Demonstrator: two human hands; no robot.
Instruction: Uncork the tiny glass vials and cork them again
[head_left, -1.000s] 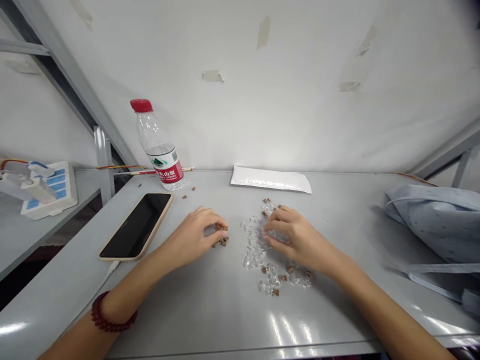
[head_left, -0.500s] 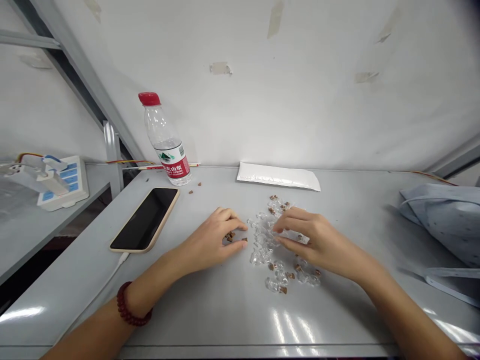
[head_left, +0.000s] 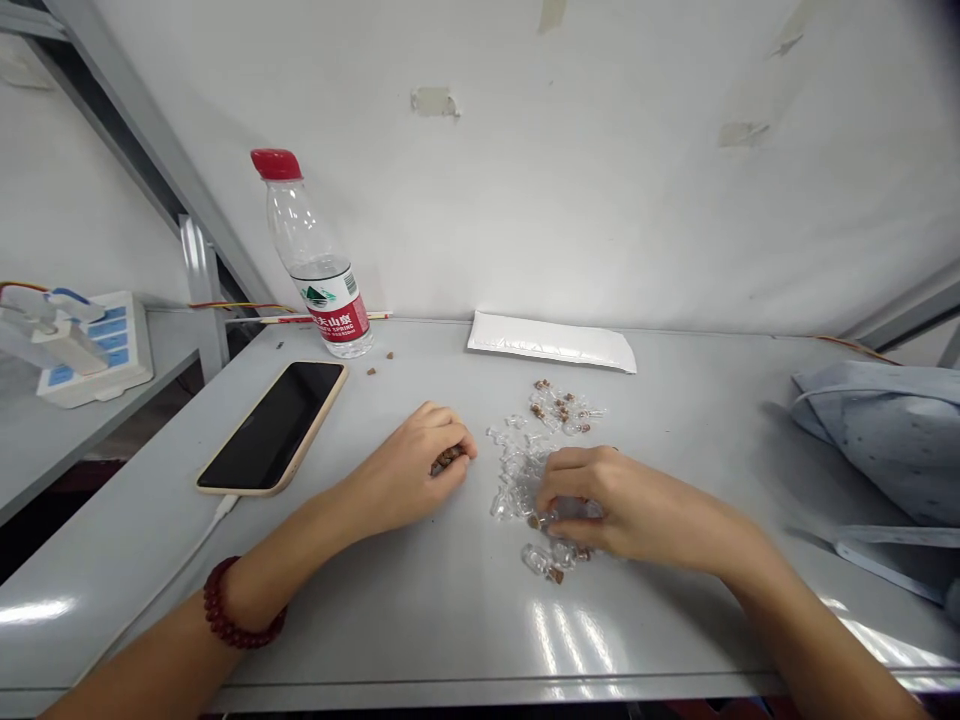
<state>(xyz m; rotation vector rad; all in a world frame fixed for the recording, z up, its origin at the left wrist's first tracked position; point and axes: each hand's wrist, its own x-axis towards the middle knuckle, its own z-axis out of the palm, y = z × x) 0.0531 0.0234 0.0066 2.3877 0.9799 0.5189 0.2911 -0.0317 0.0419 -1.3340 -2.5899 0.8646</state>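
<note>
My left hand rests on the grey table with its fingers curled round several small brown corks. To its right lies a heap of tiny clear glass vials, some with cork stoppers. My right hand lies over the near part of that heap, fingers pinched on a small vial by the corked ones. A second small group of corked vials sits farther back.
A phone on a cable lies at the left. A water bottle with a red cap stands behind it, two loose corks near its base. A white packet lies by the wall; blue cloth lies right. A power strip sits far left.
My right hand slid nearer, from the middle of the vial heap to its near end. My left hand closed round the corks it was touching. The view shifted slightly.
</note>
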